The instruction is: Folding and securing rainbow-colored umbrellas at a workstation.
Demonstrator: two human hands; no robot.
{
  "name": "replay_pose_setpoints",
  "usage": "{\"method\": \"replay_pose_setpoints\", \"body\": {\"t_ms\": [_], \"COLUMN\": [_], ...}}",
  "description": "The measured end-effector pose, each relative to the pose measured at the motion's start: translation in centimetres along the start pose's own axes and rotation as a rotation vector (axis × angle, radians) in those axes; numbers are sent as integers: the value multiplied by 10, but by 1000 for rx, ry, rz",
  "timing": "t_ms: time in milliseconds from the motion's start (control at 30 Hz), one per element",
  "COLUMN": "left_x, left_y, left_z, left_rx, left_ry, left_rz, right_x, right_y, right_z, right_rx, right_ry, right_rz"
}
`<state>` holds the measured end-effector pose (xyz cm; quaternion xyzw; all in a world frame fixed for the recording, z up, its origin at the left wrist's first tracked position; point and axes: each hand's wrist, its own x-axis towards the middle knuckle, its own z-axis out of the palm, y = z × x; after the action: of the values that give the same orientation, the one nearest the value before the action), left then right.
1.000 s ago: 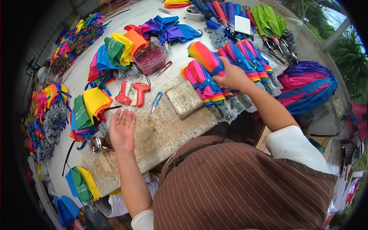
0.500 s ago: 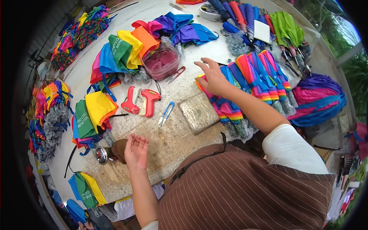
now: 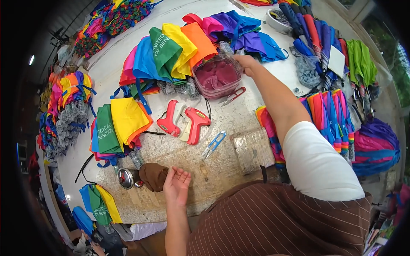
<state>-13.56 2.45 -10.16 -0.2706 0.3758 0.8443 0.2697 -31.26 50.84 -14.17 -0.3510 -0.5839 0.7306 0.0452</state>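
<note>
My right hand (image 3: 246,64) is at the back right corner of a clear plastic tub (image 3: 218,93) holding dark pink contents. Its fingers bend around the rim, their tips partly hidden. My left hand (image 3: 177,186) hangs palm up above the worktable's near edge, fingers loosely curled and apart, holding nothing. Beside it lies a brown cloth pouch (image 3: 153,176) next to a round shiny metal object (image 3: 126,178). Two red and white tagging guns (image 3: 197,123) lie between tub and left hand. Blue thread snips (image 3: 213,145) and red-handled snips (image 3: 234,96) rest nearby.
Folded multicoloured umbrellas (image 3: 168,53) fan out behind the tub, with another bunch (image 3: 121,123) nearer left. A taped flat block (image 3: 254,151) and striped umbrellas (image 3: 329,117) lie by my right arm. Green umbrellas (image 3: 361,62) and a white bowl (image 3: 278,22) stand farther back.
My right hand has moved from above the striped umbrellas, left and away from me, to the tub's corner. My left hand stays open beside the brown pouch. The view has shifted.
</note>
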Motion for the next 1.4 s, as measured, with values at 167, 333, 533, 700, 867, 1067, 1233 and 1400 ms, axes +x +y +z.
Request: {"method": "replay_pose_setpoints", "body": {"t_ms": [167,333,533,700,867,1067,1233,1400], "left_x": [-19,-47,-84,-96,-117,-148,-171,-192], "left_y": [5,8,30,43,32,54,64,63], "left_z": [2,4,43,9,1,-33,-45,-47], "left_rx": [32,-20,39,209,218,200,173,164], "left_ry": [-72,-393,-666,-475,-288,-168,-128,-41], "left_rz": [62,110,332,563,561,546,575,836], "right_x": [-64,-203,-323,-407,-440,-372,-388,-442], "right_y": [-58,-95,-56,26,94,111,72,54], "right_z": [-40,-59,-20,39,94,120,164,178], "right_rx": [245,517,802,992,296,129,120,-577], "right_ry": [-213,-474,-1194,-1637,-1429,-1498,-1630,-1640], "right_rz": [-65,-285,63,702,753,506,314,-565]}}
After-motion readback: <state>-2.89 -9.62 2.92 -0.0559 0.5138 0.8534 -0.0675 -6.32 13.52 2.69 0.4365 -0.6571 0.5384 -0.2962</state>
